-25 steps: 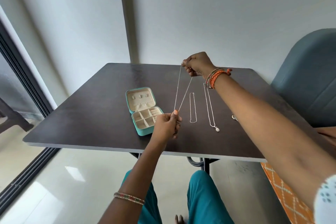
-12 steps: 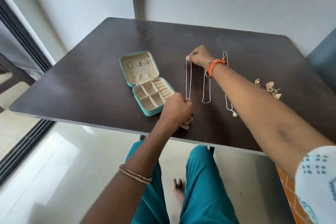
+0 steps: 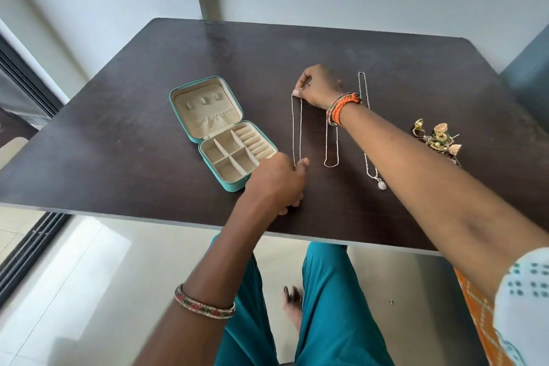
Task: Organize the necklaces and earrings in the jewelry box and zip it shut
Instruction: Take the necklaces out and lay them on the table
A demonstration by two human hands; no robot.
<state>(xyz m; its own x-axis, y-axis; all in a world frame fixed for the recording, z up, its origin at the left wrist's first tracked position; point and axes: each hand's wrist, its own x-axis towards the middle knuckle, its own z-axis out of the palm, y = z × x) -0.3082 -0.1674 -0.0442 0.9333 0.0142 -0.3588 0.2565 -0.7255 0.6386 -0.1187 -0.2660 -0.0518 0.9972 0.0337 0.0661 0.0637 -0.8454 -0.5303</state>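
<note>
While the teal jewelry box (image 3: 223,135) lies unzipped and folded flat on the dark table (image 3: 124,116), its two cream-lined halves are exposed to the head camera. The lid half, farther from the person, carries three small tabs and a gathered pocket edge; nothing can be seen stowed there. The base half, nearer the person, has four square compartments on the left and a column of ring rolls on the right; all appear unfilled.

Just right of the box, a thin silver chain (image 3: 297,128) lies doubled in a long narrow loop. The right hand (image 3: 316,85) pinches its far end between thumb and fingertips, the other fingers curled. The left hand (image 3: 277,180), fingers curled under and resting on the table, pinches the near end of the same chain with thumb and forefinger, close beside the box's near right corner.

Right of this chain lies a second silver chain (image 3: 330,154), partly hidden under the right wrist. Farther right lies a pendant necklace (image 3: 371,169), its round pendant toward the person. A cluster of gold earrings (image 3: 439,140) sits well apart, near the table's right edge.
</note>
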